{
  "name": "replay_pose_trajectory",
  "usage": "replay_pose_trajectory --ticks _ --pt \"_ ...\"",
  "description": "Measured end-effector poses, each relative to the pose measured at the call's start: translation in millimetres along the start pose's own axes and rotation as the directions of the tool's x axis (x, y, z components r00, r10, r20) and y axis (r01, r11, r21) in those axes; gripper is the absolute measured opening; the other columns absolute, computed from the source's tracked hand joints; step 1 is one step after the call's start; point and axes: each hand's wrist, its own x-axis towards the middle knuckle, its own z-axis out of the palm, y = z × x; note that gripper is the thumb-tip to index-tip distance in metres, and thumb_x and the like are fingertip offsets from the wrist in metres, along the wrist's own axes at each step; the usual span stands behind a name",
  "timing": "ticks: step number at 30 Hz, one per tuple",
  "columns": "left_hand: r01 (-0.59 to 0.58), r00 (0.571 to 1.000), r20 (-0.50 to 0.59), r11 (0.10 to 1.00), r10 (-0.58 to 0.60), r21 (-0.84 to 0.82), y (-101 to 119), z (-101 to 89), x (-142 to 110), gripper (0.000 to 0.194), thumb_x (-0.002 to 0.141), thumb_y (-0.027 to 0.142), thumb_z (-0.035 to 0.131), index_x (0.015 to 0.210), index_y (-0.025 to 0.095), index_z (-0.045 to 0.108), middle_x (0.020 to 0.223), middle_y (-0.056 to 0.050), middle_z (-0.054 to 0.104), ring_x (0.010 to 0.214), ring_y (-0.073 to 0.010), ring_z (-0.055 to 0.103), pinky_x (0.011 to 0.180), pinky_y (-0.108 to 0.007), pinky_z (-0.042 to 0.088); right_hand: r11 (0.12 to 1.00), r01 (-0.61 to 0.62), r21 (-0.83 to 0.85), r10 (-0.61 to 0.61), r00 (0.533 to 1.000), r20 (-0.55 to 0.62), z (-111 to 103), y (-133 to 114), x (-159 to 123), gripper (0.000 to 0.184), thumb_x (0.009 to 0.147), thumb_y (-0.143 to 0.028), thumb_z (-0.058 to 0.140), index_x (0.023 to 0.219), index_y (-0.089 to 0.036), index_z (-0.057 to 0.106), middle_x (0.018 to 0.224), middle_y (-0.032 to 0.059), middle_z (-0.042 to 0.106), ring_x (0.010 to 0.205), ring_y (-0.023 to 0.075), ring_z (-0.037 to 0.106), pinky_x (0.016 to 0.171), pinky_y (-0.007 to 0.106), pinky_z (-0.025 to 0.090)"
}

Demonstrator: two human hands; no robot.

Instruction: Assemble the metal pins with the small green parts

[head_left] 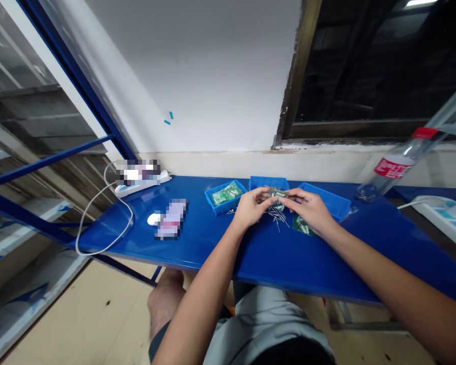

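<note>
My left hand (252, 206) and my right hand (310, 209) meet above the blue table (273, 266). Between them is a small green circuit board (278, 194) with light-coloured parts on it, pinched by its two ends. Thin metal pins (277, 216) lie in a loose heap under the board and the fingers. Beside the heap, below my right hand, a second green board (302, 226) rests on the table. More green boards (228, 193) fill the left blue bin (225, 207).
Behind my hands stand a middle blue bin (268, 181) and a right blue bin (336, 204). A clear bottle (393, 167) with a red cap is at the right. Left lie a blurred-out phone (173, 218), a white oval object (154, 219) and a power strip (142, 184) with its cable (110, 249).
</note>
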Motion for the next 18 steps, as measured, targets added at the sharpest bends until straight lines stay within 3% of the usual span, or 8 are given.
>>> replay_pose_trajectory --ticks 2,5,9,13,16,18 --pt "0.029 0.999 0.016 0.996 -0.027 -0.088 -2 0.8 0 0.048 0.087 0.039 0.083 0.125 0.014 0.069 0.102 -0.010 0.078 0.092 -0.0195 0.074 0.087 -0.033 0.058 0.998 -0.042 0.038 0.041 0.999 0.022 1 0 0 0.051 0.065 -0.057 0.096 0.095 -0.020 0.080 0.090 0.0059 0.076 0.069 0.0173 0.066 0.063 0.032 0.054" --pt "0.026 1.000 0.016 0.996 -0.025 -0.085 0 -0.3 1 0.051 0.086 0.036 0.083 0.129 0.014 0.066 0.101 -0.009 0.077 0.091 -0.0179 0.073 0.083 -0.029 0.057 0.994 -0.074 0.078 0.069 0.996 0.057 2 1 0 0.049 0.067 -0.057 0.095 0.095 -0.020 0.078 0.092 0.0065 0.078 0.064 0.0165 0.067 0.063 0.033 0.056" --pt "-0.029 0.996 -0.083 0.995 0.038 0.098 7 -2.7 1 0.042 0.085 0.034 0.084 0.120 0.016 0.070 0.105 -0.009 0.076 0.089 -0.0169 0.071 0.074 -0.025 0.055 0.996 -0.046 0.070 0.049 0.998 -0.030 1 6 2 0.050 0.069 -0.057 0.093 0.094 -0.019 0.075 0.093 0.0068 0.078 0.059 0.0147 0.066 0.057 0.030 0.056" --pt "-0.092 0.995 -0.004 0.970 0.096 0.225 11 -1.4 -2 0.030 0.089 0.041 0.080 0.106 0.017 0.076 0.101 -0.008 0.076 0.082 -0.0163 0.070 0.073 -0.027 0.056 0.997 -0.024 0.076 0.029 0.998 -0.064 0 8 3 0.049 0.070 -0.055 0.093 0.097 -0.020 0.073 0.095 0.0065 0.078 0.060 0.0148 0.067 0.056 0.030 0.058" --pt "-0.131 0.991 0.055 0.969 0.122 0.211 9 1.7 -4 0.049 0.081 0.044 0.087 0.120 0.017 0.075 0.121 -0.013 0.073 0.091 -0.0201 0.073 0.077 -0.031 0.061 0.994 -0.061 0.089 0.058 0.998 0.036 0 5 1 0.045 0.076 -0.055 0.090 0.102 -0.021 0.075 0.093 0.0069 0.077 0.075 0.0201 0.073 0.065 0.033 0.063" --pt "-0.120 0.992 0.050 0.971 0.112 0.205 7 2.5 -4 0.051 0.082 0.042 0.087 0.124 0.017 0.074 0.123 -0.014 0.073 0.092 -0.0215 0.074 0.081 -0.034 0.062 0.992 -0.066 0.108 0.056 0.994 0.091 1 3 0 0.042 0.082 -0.058 0.084 0.104 -0.023 0.077 0.099 0.0085 0.078 0.092 0.0249 0.074 0.071 0.036 0.066"
